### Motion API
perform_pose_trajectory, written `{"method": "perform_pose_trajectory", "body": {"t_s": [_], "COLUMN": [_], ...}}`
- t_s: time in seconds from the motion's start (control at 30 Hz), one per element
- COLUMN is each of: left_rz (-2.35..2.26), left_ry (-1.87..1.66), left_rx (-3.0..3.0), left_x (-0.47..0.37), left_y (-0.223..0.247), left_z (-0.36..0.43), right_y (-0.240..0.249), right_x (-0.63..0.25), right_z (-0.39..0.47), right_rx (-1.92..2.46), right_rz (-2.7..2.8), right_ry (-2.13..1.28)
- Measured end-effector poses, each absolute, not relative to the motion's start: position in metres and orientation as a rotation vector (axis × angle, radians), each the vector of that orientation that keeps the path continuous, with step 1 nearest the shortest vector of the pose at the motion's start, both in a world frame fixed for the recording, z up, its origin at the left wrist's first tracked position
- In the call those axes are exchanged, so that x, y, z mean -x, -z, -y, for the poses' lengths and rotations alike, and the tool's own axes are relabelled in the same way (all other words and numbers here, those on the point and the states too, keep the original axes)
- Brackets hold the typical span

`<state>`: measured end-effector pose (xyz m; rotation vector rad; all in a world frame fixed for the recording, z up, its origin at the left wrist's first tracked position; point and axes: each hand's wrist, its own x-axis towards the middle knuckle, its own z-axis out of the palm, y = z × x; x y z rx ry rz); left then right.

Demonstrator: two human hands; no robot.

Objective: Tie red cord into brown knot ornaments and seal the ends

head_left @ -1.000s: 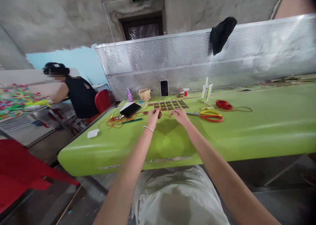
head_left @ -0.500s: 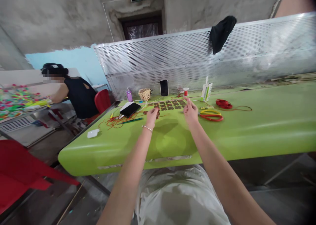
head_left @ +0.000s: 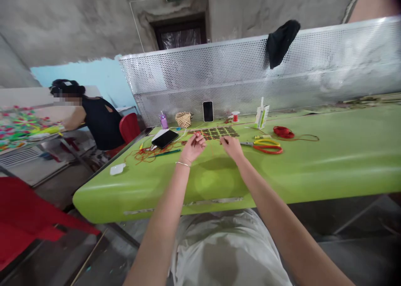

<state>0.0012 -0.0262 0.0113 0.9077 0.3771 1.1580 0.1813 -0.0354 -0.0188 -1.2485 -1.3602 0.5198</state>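
Note:
My left hand, a bracelet at its wrist, is turned partly palm up. Its fingers are curled around something small and reddish that I cannot make out. My right hand is closed in a pinch a short way to the right, fingertips pointing left; what it grips is too small to tell. Just beyond both hands, rows of small dark brown flower-shaped pieces lie on the green tabletop. Scissors with red and yellow handles lie right of my right hand.
Left of my hands are tangled orange-red cord, a green pen, a black tablet-like device and a white case. A woven basket, phone, red spool and red cord coil stand farther back. A person sits left.
My right hand has come down and left, closer to my left hand. My left hand has rolled palm upward. The scissors' blades now show more.

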Motion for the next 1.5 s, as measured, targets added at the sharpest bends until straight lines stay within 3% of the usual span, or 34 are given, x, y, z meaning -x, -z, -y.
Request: {"method": "perform_pose_trajectory", "body": {"t_s": [0.37, 0.73, 1.13, 1.5], "left_rz": [-0.665, -0.620, -0.837, -0.843], "left_ry": [-1.417, -1.015, -1.195, -1.255], "left_rx": [-0.879, -1.198, -1.274, -1.474], "left_x": [-0.004, -0.019, -0.016, -0.022], "left_y": [0.006, 0.002, 0.014, 0.011], "left_z": [-0.001, 0.025, 0.004, 0.014], "right_y": [0.011, 0.012, 0.012, 0.019], "right_x": [-0.182, -0.191, -0.172, -0.176], "right_z": [0.051, 0.042, 0.055, 0.040], "right_rx": [0.913, 0.940, 0.923, 1.047], "right_rz": [1.415, 1.079, 1.595, 1.438], "right_ry": [-1.015, -0.696, -1.058, -0.838]}}
